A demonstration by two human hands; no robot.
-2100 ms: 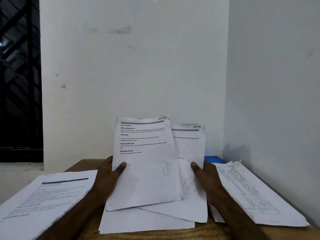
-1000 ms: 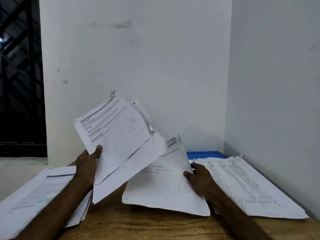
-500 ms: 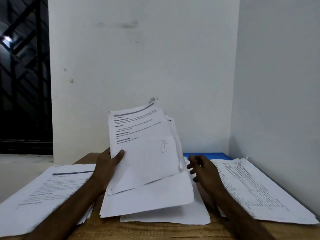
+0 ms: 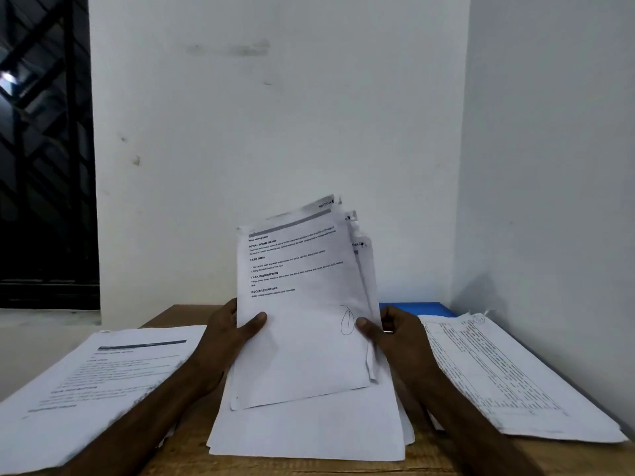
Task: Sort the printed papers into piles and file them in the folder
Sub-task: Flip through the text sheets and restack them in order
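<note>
Pinching sheaf point(image 4: 302, 304) by its side edges with left hand point(image 4: 223, 338) and right hand point(image 4: 400, 338), thumbs on front sheet. Propping it nearly upright over middle pile point(image 4: 309, 431), long axis rising toward wall point(image 4: 275, 132). For filing, probably needing a reach beyond right hand to folder point(image 4: 414, 308), behind right pile point(image 4: 498, 372).

A wooden table point(image 4: 171, 316) is set into the corner formed by a white far wall point(image 4: 275, 115) and a white right wall point(image 4: 549, 166). Grey scuffs point(image 4: 226, 49) are seen on the far wall. At the far left, a dark window grille point(image 4: 41, 166) is broken by one bright spot point(image 4: 7, 79).
</note>
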